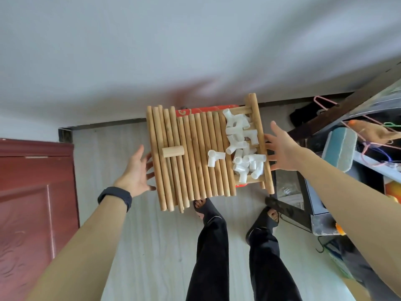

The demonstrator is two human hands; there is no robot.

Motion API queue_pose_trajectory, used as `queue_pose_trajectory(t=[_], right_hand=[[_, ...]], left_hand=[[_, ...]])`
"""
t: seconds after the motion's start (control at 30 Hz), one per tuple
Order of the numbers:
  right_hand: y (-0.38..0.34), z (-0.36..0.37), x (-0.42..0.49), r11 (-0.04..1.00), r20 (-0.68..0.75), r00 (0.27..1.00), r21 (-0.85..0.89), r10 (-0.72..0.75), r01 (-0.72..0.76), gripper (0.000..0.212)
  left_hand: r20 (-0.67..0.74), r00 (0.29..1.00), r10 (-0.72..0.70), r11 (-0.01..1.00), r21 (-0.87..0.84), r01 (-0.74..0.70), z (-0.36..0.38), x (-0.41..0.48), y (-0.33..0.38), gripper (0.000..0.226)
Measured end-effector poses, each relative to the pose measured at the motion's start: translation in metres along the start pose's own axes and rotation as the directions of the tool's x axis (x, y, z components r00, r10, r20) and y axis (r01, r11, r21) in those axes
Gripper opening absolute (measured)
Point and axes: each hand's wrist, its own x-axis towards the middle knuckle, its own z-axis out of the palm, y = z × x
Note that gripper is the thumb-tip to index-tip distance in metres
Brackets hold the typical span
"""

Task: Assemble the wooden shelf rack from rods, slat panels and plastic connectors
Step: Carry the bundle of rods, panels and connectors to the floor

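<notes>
The left hand (135, 170), fingers spread, is supporting the stack's 9 o'clock edge. About fourteen smooth round wooden rods (191, 157) are lying parallel, carrying one short dowel (173, 151) and one white plastic connector (214, 158). At 3 o'clock, heaped connectors (243, 146) are crowding a slat panel (258, 127); the right hand (282, 148), fingers spread, is bracing it.

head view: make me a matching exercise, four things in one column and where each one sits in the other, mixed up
Things
1. short wooden peg
2. lone connector
3. connector pile
4. black wristband

Places
a. worn just behind the left hand
b. heaped at the right, by the slat panel
c. crosswise on the rods, left part
d. alone on the rods, mid-bundle

Pairs: 1-c, 2-d, 3-b, 4-a
</notes>
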Motion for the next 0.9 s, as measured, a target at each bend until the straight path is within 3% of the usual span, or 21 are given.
queue_pose_trajectory(t=[0.2, 0.37, 0.5, 0.63, 0.73, 0.9], right_hand=[[0.005, 0.014, 0.001, 1.000, -0.044, 0.999, 0.002, -0.002, 0.002, 0.065], [0.010, 0.014, -0.013, 1.000, -0.052, 0.999, 0.019, 0.009, -0.008, 0.065], [0.019, 0.010, -0.031, 0.999, -0.050, 0.999, 0.038, -0.012, 0.014, 0.063], [0.031, 0.004, -0.064, 0.997, -0.092, 0.995, 0.073, -0.029, 0.036, 0.072], [0.044, -0.006, -0.102, 0.991, -0.132, 0.990, 0.112, -0.056, 0.071, 0.077], [0.081, -0.020, -0.186, 0.982, -0.296, 0.951, 0.135, -0.085, 0.129, 0.053]], left_hand=[[0.033, 0.999, -0.027, 0.999, -0.036, 0.028, -0.003, -0.001, 0.005, 0.061], [-0.030, 1.000, -0.001, 1.000, 0.016, 0.002, 0.004, -0.008, 0.006, 0.073], [-0.045, 0.999, 0.001, 0.999, -0.037, -0.003, 0.007, -0.023, -0.002, 0.078], [-0.064, 0.998, 0.025, 0.998, -0.048, -0.028, 0.022, -0.053, -0.005, 0.081], [-0.104, 0.993, 0.060, 0.998, -0.024, -0.063, 0.037, -0.085, 0.001, 0.071], [-0.051, 0.996, 0.070, 0.983, 0.174, -0.060, 0.069, -0.162, 0.019, 0.052]])
